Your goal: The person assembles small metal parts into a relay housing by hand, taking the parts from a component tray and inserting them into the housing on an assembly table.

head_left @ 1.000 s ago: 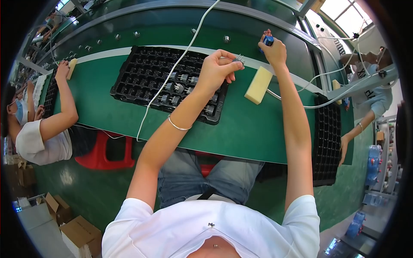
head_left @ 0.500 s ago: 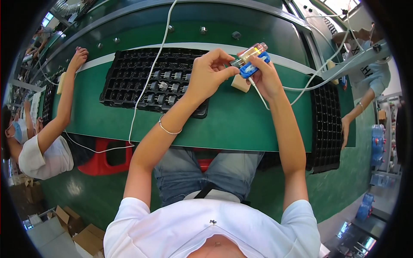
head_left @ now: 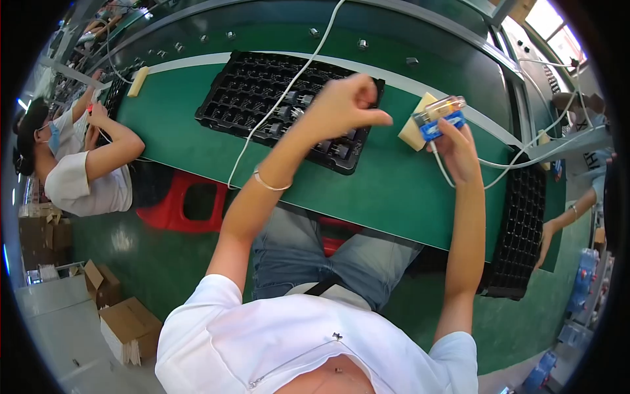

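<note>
In my right hand [head_left: 461, 157] is a small device [head_left: 441, 118] with a clear cylindrical top, a blue body and a white cord trailing from it. It sits over a cream block [head_left: 412, 135] on the green table. My left hand [head_left: 344, 105], slightly blurred, hovers over the right part of a black compartment tray [head_left: 226, 98]. Its thumb points out to the right, apart from the curled fingers, and nothing shows between them. Small metal-and-black parts [head_left: 338, 150] stand in several of the tray's pockets, some hidden behind my left hand and forearm.
A white cable [head_left: 279, 98] hangs across the tray. Another black tray [head_left: 520, 226] lies at the table's right end, beside a co-worker's hand [head_left: 545, 243]. Small metal parts [head_left: 363, 44] rest on the green strip beyond the table. Another co-worker sits left, near a red stool [head_left: 172, 209].
My left hand has come away from the device and moved left over the tray. The right hand still holds the device. The whole view has shifted, and the left co-worker's arm has drawn back.
</note>
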Action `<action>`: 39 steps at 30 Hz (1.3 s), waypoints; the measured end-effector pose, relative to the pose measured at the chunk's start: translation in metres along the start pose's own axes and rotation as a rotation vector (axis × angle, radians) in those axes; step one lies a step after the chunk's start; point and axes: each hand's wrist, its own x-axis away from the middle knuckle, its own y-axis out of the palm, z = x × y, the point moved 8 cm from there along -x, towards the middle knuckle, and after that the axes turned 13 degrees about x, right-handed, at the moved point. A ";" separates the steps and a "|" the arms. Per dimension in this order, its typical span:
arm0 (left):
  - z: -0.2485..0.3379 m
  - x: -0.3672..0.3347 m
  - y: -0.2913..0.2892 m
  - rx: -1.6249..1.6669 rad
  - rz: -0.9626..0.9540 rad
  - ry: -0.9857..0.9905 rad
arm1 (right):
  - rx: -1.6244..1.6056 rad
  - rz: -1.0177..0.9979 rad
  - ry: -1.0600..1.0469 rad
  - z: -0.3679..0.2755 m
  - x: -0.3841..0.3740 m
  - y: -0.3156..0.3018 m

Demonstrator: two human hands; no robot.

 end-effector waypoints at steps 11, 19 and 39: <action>-0.051 0.044 -0.142 -0.955 0.290 -0.422 | 0.916 0.491 -0.329 -0.044 0.005 -0.010; -0.025 0.037 -0.125 -0.853 0.442 -0.376 | 1.031 0.516 -0.408 -0.042 0.012 -0.004; -0.034 -0.042 0.020 0.741 0.117 -0.169 | 1.058 0.537 -0.430 -0.042 0.011 -0.002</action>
